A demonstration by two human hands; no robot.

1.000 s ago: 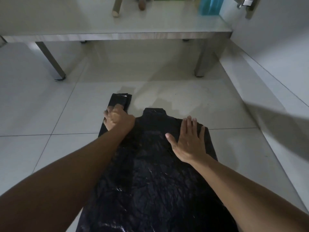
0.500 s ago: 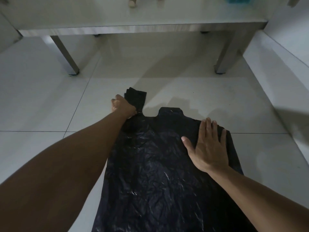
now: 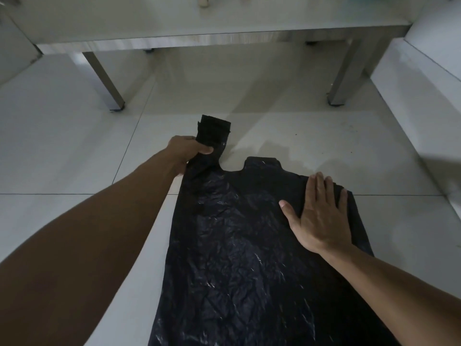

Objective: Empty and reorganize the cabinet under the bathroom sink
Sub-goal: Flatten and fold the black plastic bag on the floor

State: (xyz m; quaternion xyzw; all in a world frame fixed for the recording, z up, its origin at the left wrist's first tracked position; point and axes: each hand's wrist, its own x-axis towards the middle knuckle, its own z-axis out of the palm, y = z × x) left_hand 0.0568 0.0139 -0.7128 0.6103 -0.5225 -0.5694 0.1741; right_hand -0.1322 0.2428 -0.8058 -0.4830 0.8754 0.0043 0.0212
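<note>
Lying on pale floor tiles (image 3: 74,151), black bag (image 3: 237,245) faces a low table (image 3: 224,38).

The room is dim and greyish. A broad soft shadow lies on the floor tiles (image 3: 274,116) just in front of the table (image 3: 224,38). Faint glints streak the black plastic bag (image 3: 237,258); straight lines bow toward the edges.

Black plastic bag (image 3: 239,245); pale grey floor tiles (image 3: 62,146); steel-grey table legs (image 3: 106,81).
</note>
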